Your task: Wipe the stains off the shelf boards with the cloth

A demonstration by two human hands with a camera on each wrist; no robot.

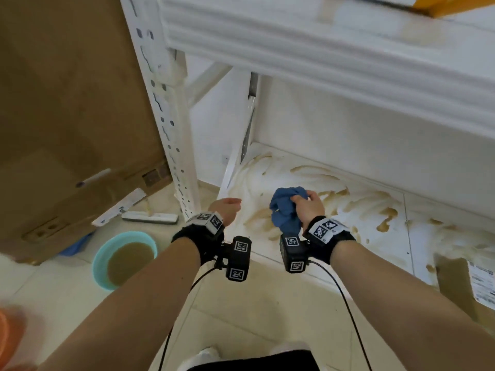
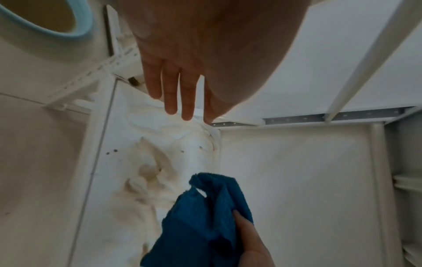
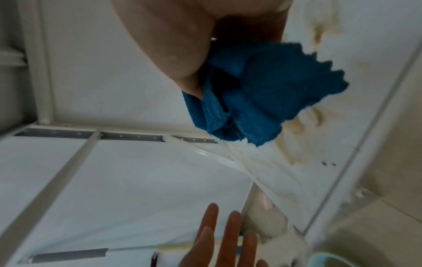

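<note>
At far left we note a teal basin [image 1: 124, 259] of brown water on the floor. Our left hand [image 1: 227, 210] hangs above the left end of the lower shelf board [image 1: 308, 253], fingers [image 2: 170, 94] straight and spread slightly, holding nothing. Our right hand [image 1: 308, 208] grips the bunched blue cloth [image 1: 285, 210], fingers curled round its upper part. The cloth hangs above the board's stained left part, with its long axis running roughly toward us and its loose end [image 3: 251, 133] pointing down. Brown stains [image 1: 385, 212] streak the board rightward.
</note>
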